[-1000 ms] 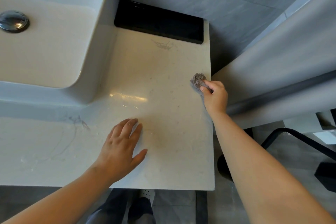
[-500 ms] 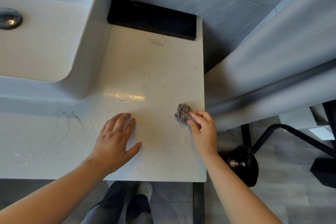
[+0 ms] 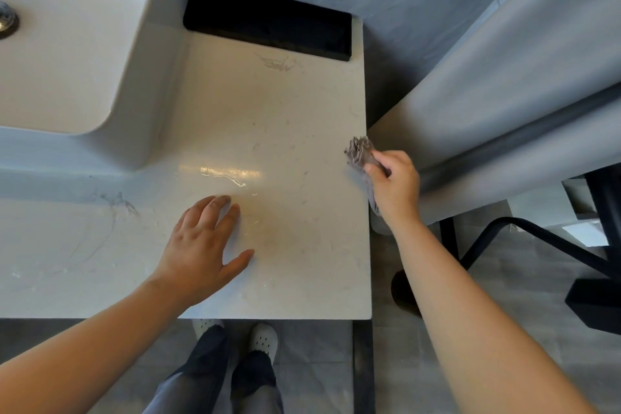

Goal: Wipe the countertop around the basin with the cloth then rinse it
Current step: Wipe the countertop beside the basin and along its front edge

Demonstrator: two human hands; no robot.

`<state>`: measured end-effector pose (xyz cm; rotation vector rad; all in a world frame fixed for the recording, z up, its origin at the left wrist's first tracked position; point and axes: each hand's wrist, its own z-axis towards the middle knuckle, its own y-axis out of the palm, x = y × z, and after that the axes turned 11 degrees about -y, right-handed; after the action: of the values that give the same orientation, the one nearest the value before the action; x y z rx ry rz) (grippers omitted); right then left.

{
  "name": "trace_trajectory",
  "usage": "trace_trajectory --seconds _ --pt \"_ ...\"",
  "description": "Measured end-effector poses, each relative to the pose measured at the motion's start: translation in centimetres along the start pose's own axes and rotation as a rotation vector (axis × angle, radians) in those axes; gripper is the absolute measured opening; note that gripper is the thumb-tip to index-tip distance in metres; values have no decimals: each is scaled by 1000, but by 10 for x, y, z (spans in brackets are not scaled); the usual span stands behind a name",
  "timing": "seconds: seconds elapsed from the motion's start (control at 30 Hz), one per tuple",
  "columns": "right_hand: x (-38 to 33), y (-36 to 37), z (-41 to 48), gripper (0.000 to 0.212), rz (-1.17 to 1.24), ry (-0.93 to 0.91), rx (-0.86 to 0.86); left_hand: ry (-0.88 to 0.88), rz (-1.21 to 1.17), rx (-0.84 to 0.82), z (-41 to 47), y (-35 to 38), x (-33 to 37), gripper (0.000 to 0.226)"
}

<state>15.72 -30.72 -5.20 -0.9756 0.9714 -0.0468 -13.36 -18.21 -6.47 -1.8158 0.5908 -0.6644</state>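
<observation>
Grey cloth (image 3: pixel 359 152) bunched in right hand (image 3: pixel 396 185) at countertop (image 3: pixel 285 117) right edge, centre-right; left hand (image 3: pixel 201 245) flat, bracing. Spread cloth, overlap strokes toward basin (image 3: pixel 148 84).

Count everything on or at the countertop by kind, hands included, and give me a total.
Hands: 2 (left hand, right hand)
Cloth: 1
Basin: 1
Black box: 1
Total: 5
</observation>
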Motion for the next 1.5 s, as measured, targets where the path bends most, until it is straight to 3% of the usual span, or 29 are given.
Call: trace_trajectory --seconds 0.17,0.57,0.8,0.97,1.07,1.23,1.5 --pt "14 25 -7 29 -69 9 -2 20 20 6 0 0 -2 82" --pt "-8 27 -119 29 -112 -86 11 10 33 14 -3 0 1 83" --pt "-29 29 -153 28 -96 -16 20 1 19 22 -4 0 2 85" --pt "-27 9 -130 29 123 75 18 38 10 41 -24 -2 -1 84" --pt "-19 2 -83 28 88 35 85 -7 -59 50 -43 2 -4 80" --pt "-6 30 -17 27 -7 -28 0 -47 -92 52 -57 14 -7 78" --pt "-12 52 -56 28 -47 -164 -16 -89 -147 84 -59 23 -19 80"
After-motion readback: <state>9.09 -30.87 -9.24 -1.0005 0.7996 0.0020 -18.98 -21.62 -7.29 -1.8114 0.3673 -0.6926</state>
